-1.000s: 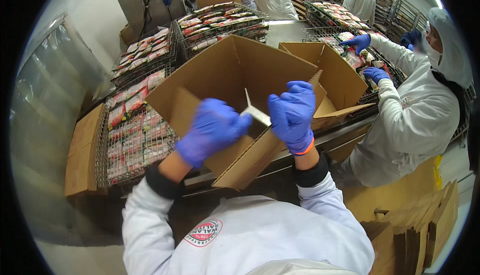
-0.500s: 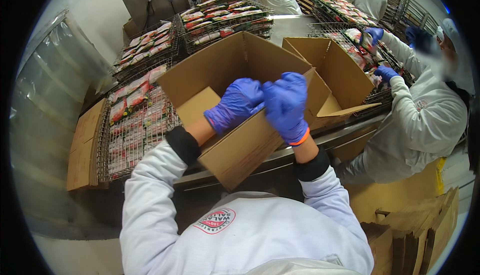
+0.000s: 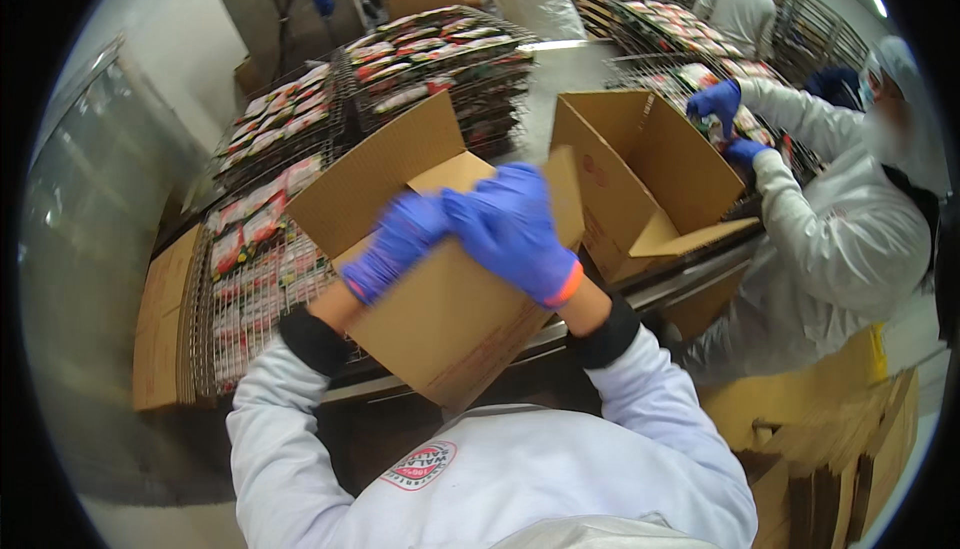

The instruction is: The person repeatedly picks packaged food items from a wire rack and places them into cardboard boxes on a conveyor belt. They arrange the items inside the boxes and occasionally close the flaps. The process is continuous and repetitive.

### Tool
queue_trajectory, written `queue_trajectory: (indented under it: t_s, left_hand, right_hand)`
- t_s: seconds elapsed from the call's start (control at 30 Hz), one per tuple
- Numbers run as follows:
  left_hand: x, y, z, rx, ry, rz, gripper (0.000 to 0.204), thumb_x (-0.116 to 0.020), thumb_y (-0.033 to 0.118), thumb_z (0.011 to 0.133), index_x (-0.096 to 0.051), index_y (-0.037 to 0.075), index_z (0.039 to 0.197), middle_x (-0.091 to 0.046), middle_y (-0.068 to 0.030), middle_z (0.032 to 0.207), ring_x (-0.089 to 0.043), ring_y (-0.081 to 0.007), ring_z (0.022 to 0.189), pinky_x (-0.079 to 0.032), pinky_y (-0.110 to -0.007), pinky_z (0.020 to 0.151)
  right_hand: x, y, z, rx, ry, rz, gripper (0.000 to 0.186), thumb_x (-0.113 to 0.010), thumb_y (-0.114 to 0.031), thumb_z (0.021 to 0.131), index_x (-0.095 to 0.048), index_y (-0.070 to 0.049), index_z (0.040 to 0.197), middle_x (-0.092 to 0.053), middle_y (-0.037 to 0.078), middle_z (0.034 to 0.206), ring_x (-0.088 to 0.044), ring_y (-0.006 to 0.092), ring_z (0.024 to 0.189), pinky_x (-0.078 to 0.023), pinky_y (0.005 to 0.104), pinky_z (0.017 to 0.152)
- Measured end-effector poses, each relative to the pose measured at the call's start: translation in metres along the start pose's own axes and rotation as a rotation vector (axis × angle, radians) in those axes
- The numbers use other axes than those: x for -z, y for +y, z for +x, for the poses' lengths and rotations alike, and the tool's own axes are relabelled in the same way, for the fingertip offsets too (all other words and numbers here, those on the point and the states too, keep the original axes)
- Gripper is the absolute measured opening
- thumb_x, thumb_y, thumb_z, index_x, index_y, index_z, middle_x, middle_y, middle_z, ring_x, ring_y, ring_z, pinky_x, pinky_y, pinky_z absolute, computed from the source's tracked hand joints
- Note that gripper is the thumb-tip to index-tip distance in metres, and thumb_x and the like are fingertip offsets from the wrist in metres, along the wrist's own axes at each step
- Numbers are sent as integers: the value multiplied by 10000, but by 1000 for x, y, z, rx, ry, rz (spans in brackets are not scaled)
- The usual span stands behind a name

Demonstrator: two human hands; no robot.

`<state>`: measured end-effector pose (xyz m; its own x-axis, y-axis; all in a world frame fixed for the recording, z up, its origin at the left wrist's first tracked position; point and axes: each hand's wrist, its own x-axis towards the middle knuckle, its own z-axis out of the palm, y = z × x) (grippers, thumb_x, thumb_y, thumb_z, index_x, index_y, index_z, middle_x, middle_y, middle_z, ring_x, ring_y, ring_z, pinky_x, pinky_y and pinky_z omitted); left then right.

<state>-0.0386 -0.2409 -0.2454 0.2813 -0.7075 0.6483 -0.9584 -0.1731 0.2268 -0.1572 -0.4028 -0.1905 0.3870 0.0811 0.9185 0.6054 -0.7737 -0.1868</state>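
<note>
An open cardboard box (image 3: 430, 334) sits tilted at the middle, one tall flap raised at the back left. My left hand (image 3: 395, 239), gloved in blue and blurred, grips the box's upper edge, its fingertips partly hidden. Just right of it, my right hand (image 3: 505, 229) has its gloved fingers bent over the same folded edge, thumb side touching the left hand. A second open box (image 3: 660, 169) stands to the right.
Wire trays of red-and-white packets (image 3: 260, 229) fill the left and back of the steel table (image 3: 560, 69). Flattened cartons stand at left (image 3: 165, 319) and lower right (image 3: 870, 449). A co-worker (image 3: 840, 259) at right handles packets with blue-gloved hands (image 3: 715, 109); others work behind.
Both my hands have come together and moved left, turning the box. Its flaps have shifted inward, and a gap has opened between it and the second box.
</note>
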Motion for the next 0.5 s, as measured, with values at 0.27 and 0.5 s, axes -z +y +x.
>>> queue_trajectory:
  t_s: [0.27, 0.5]
  left_hand:
    - [69, -59, 36, 192, -201, 480, 177, -521, 198, 936, -609, 60, 868, -628, -188, 799, -603, -355, 721, -501, -413, 692]
    - [55, -22, 70, 891, -845, -568, 234, -560, 243, 957, -658, 48, 872, -632, -29, 723, -596, -106, 633, -508, -271, 605]
  right_hand:
    - [-51, 37, -23, 15, -215, -81, 239, -571, -273, 899, -603, -95, 742, -559, 92, 716, -595, 339, 638, -479, 466, 625]
    - [-45, -3, -73, -135, -426, -217, 95, -605, -153, 789, -660, -78, 772, -632, 110, 728, -659, 311, 665, -535, 441, 594]
